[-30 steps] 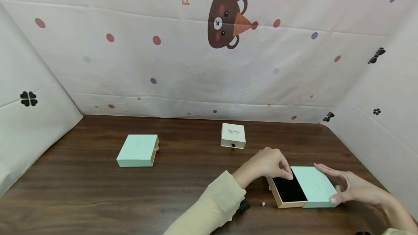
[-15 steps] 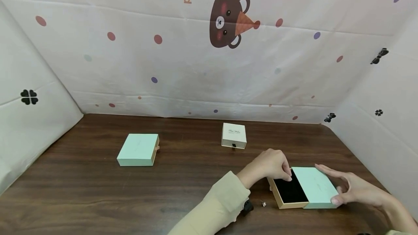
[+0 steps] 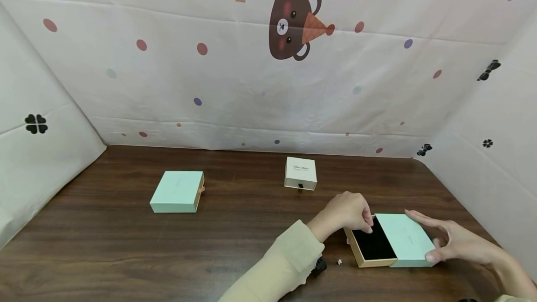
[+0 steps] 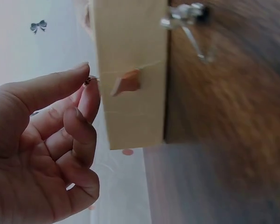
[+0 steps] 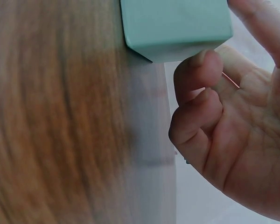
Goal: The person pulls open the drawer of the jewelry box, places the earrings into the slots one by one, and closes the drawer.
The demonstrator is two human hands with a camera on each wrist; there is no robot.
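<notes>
A mint-green drawer box [image 3: 406,241] stands at the right, its tan drawer [image 3: 375,263] with black lining [image 3: 373,246] slid out leftward. My right hand [image 3: 455,241] grips the box's right end, thumb at the near corner and a finger along the far edge. Over the drawer's far part, my left hand [image 3: 346,213] pinches a small earring [image 4: 87,81] between thumb and forefinger; its thin pin shows in the left wrist view. Another small, shiny earring [image 3: 339,261] lies on the table left of the drawer. A ribbon tab [image 4: 129,81] sticks out of the drawer's front.
A shut mint box [image 3: 178,191] sits at the left on the brown table [image 3: 126,246]. Farther back is a small white box [image 3: 300,173] with dark lettering. Patterned white cloth [image 3: 230,73] walls the table in behind and on both sides.
My left hand has shifted slightly toward the near side and left over the black lining, still pinching the earring. The right hand stays on the box.
</notes>
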